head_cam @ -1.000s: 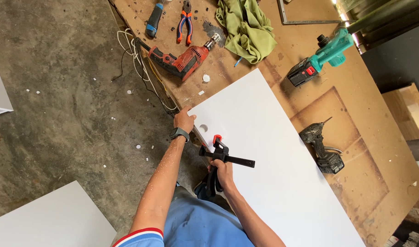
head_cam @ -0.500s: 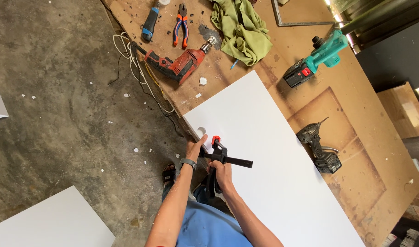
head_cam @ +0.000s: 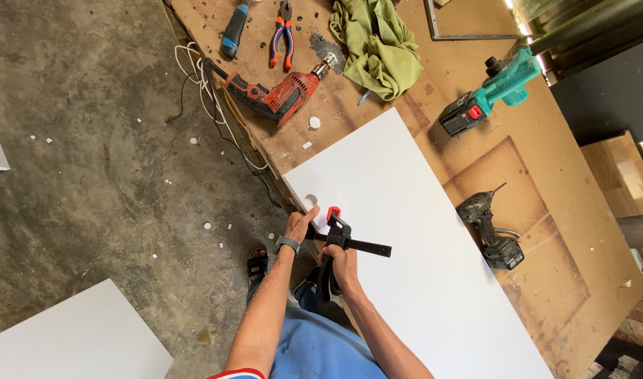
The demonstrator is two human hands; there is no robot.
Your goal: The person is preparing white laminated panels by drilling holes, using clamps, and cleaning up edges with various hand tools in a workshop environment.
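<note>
Two bare hands work at the near edge of a large white rectangular panel [head_cam: 405,238] that lies flat on a brown fibreboard workbench [head_cam: 546,175]. Right hand [head_cam: 341,263]: fingers wrapped shut around the grip of a black bar clamp with a red pad [head_cam: 339,235], whose bar reaches out over the panel face; the clamp sits at the panel's edge, seemingly so that it pins the sheet to the bench. Left hand [head_cam: 298,226], a dark watch at the wrist: fingers loosely curled and holding nothing, fingertips resting at the panel edge beside the clamp head, apparently to steady it. Just left of the clamp, one round hole [head_cam: 310,201] is cut near the panel's corner. Below the bench edge, a sandalled foot [head_cam: 257,263] stands on a grey concrete floor [head_cam: 89,140] scattered with white chips. At the near left lies a second white board [head_cam: 75,337].

Right of the panel, on the bench: a dark cordless impact driver [head_cam: 491,228], lying on its side, within arm's reach. Farther right: a teal cordless power tool with a black battery [head_cam: 491,88]. Beyond the panel's far end: a red corded electric drill [head_cam: 279,95], its pale cable [head_cam: 209,91] looped over the bench's left edge; a crumpled green cloth [head_cam: 374,42]; orange-and-blue handled pliers [head_cam: 284,31]; a blue-and-black handled tool [head_cam: 233,31], its kind unclear.
</note>
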